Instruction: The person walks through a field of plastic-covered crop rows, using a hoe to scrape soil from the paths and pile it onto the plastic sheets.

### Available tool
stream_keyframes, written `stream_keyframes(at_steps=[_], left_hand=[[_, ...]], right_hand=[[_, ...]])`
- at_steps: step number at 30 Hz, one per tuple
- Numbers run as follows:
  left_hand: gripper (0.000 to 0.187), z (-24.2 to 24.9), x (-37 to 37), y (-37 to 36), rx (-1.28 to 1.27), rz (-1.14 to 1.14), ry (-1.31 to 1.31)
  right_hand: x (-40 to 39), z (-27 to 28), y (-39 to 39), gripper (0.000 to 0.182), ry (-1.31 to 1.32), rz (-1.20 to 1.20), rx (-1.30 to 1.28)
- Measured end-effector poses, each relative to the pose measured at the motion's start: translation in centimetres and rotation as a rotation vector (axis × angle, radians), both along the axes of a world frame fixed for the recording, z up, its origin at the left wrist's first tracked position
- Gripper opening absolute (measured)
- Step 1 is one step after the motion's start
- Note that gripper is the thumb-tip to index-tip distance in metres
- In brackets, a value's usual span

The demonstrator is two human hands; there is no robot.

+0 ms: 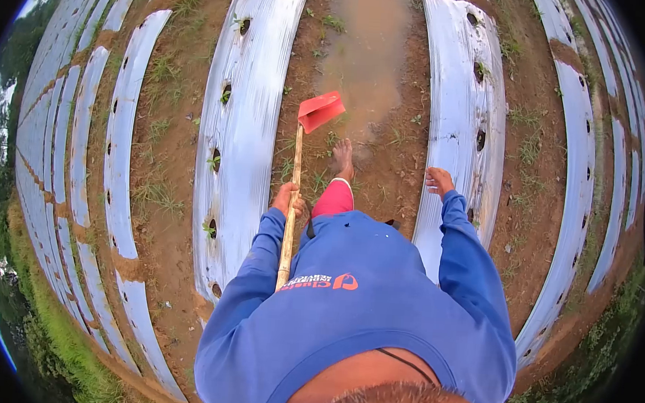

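Note:
My left hand (286, 198) is closed around the wooden shaft of a long-handled scoop (298, 156). The shaft looks like bamboo and runs from near my chest to a red, folded-looking head (322, 112) out in front, close to the left edge of the muddy puddle. Over the left edge of the right-hand plastic-covered bed hangs my right hand (439, 180), empty, its fingers loosely bent and apart. One bare foot (343, 158) is forward on the wet soil between the two beds; the other foot is hidden.
Muddy water (365, 49) lies in the furrow ahead. Long beds under silvery plastic (253, 72) flank it, with planting holes and small seedlings (226, 94). A second holed bed (463, 77) runs along my right. Grass tufts (162, 195) grow in the neighbouring furrow; trees stand far left.

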State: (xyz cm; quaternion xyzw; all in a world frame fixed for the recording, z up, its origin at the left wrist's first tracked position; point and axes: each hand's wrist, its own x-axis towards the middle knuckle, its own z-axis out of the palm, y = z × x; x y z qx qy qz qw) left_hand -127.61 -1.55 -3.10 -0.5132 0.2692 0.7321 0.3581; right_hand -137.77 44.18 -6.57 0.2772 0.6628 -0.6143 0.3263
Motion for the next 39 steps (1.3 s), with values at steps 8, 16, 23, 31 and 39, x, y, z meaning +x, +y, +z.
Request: stream_keyframes(at_steps=[8, 16, 23, 31, 39], left_hand=[[0.033, -1.6, -18.2, -0.5, -0.046, -0.053, 0.01], [0.035, -2.2, -35.3, 0.4, -0.132, -0.181, 0.059], [0.038, -4.8, -50.5, 3.1, -0.303, -0.203, 0.09], [0.04, -7.0, -66.9, 4.5, -0.539, -0.255, 0.109], [0.04, -10.6, -74.4, 3.2, -0.577, -0.293, 0.1]], right_hand=[[-4.5, -0.3, -0.6, 0.021, -0.541, 0.083, 0.192], [-15.0, -0.8, 0.2, 0.025, -0.566, -0.078, 0.1], [-33.5, -4.5, 1.6, 0.025, -0.543, 0.087, 0.05], [-54.9, -5.7, 2.8, 0.039, -0.213, 0.023, -0.169], [-57.9, -9.0, 5.9, 0.04, -0.32, -0.026, -0.102]])
